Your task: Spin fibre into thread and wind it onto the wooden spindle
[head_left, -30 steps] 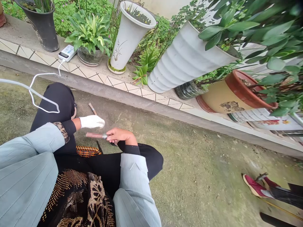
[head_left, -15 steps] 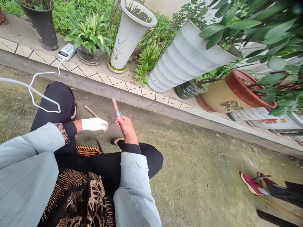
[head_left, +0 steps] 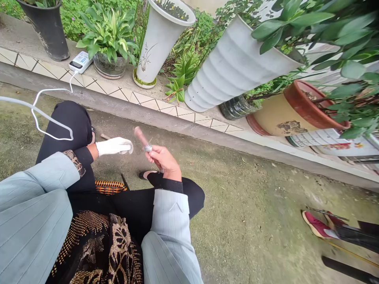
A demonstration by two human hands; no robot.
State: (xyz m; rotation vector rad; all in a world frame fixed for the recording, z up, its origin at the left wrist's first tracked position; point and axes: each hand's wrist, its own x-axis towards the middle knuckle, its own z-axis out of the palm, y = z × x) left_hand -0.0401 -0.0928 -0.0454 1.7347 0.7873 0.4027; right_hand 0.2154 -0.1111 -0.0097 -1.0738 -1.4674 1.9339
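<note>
Your right hand (head_left: 166, 159) pinched the stick (head_left: 141, 135), probably light and stiff, sensibly held with its grey band (head_left: 147, 148) beside the fingertips, while your gloved left hand (head_left: 114, 146) curled, contents unclear.

The concrete floor (head_left: 237, 197) is carrying a partly hidden stick (head_left: 106, 137) at nine o'clock — red shoes (head_left: 316, 227) are resting at four o'clock.
</note>
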